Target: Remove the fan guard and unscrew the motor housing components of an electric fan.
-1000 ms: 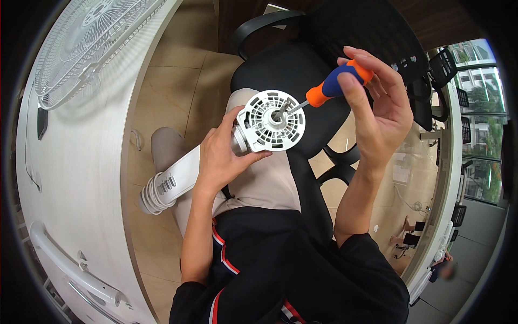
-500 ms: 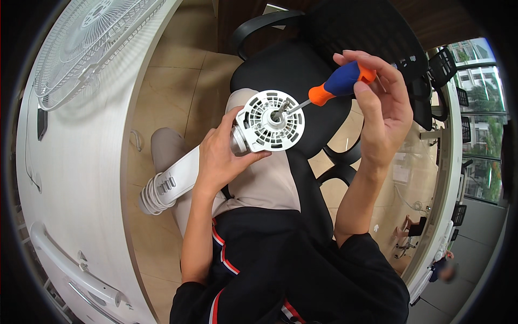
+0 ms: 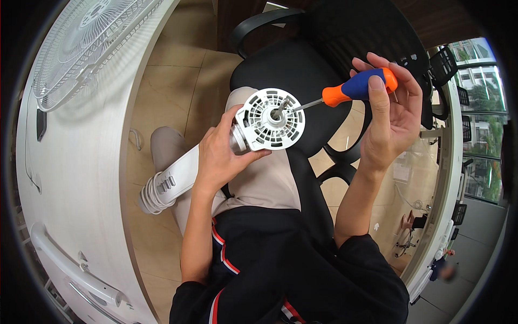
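Note:
My left hand (image 3: 219,153) grips a white fan motor housing (image 3: 270,120), a round slotted disc with a metal shaft at its centre, held over my lap. Its white ribbed stem (image 3: 167,184) runs down to the left past my knee. My right hand (image 3: 389,116) holds a screwdriver with an orange and blue handle (image 3: 359,86). The metal tip of the screwdriver rests on the disc's face beside the shaft.
A white table (image 3: 70,178) curves along the left, with a round white fan grille (image 3: 81,43) lying on it. A black office chair (image 3: 313,59) stands ahead of my knees. Another desk edge and windows lie at the right.
My right hand has turned the screwdriver handle a little and its fingers have shifted on it. The left hand and the motor housing have stayed in place.

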Demonstrator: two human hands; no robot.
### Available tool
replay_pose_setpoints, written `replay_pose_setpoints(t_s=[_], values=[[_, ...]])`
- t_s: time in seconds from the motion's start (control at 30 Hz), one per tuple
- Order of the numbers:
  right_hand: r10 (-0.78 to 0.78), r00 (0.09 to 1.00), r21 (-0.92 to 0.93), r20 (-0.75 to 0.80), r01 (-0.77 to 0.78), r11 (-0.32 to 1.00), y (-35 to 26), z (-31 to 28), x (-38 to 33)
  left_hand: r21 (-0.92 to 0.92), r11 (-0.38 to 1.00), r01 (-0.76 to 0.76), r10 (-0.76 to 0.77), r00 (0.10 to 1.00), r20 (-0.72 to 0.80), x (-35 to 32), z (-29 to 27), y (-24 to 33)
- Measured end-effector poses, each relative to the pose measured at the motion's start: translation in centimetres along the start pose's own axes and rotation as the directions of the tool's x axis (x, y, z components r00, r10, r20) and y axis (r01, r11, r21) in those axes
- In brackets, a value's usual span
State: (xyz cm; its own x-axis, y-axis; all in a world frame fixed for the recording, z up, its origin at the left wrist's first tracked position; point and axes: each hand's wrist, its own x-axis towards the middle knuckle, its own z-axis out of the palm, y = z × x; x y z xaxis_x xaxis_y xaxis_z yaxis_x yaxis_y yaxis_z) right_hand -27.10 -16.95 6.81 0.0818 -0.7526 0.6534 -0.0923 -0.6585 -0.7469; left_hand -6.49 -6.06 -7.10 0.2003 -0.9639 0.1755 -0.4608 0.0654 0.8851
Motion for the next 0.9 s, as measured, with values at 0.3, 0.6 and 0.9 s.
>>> replay_pose_setpoints(t_s=[0.3,0.6,0.9], values=[[0.052,0.991,0.08,-0.121,-0.043,0.996,-0.9,-0.7,0.0,0.013,1.0,0.006,-0.006,1.0,-0.001,0.1,0.3,0.2],[0.013,0.99,0.167,-0.14,0.011,0.986,-3.1,-1.6,1.5,-0.102,0.995,-0.002,0.004,1.0,0.016,-0.3,-0.4,-0.8],[0.113,0.987,0.377,-0.117,-0.061,0.924,-6.3,6.4,3.0,-0.077,0.986,-0.145,0.14,0.988,-0.069,-1.0,-0.4,-1.8]])
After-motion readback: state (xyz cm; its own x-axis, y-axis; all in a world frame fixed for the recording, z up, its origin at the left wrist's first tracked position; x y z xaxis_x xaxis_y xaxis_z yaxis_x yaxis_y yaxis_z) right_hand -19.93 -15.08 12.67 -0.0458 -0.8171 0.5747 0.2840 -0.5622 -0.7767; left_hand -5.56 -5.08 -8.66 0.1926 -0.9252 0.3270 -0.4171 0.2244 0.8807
